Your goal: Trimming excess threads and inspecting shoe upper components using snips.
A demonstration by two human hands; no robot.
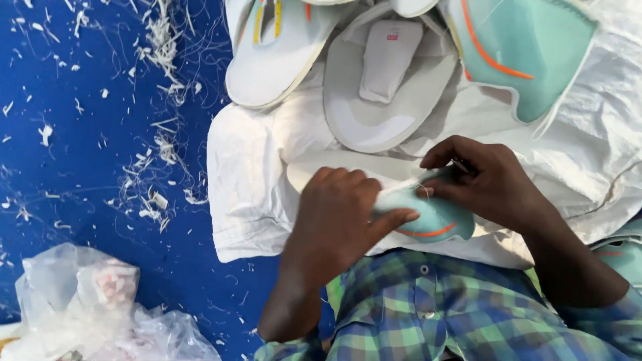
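Both of my hands hold a mint-green shoe upper piece (435, 217) with an orange stripe and white edging, low over my lap. My left hand (338, 217) grips its left end, thumb across the top. My right hand (481, 180) pinches the upper edge, where a thin white thread shows. It rests on a white sack (254, 174) spread in front of me.
More shoe parts lie on the white sack: a white one with yellow stripes (274, 57), a grey-white one (381, 87), a mint one with an orange line (521, 53). White thread scraps (157, 120) litter the blue floor. A clear plastic bag (87, 307) sits lower left.
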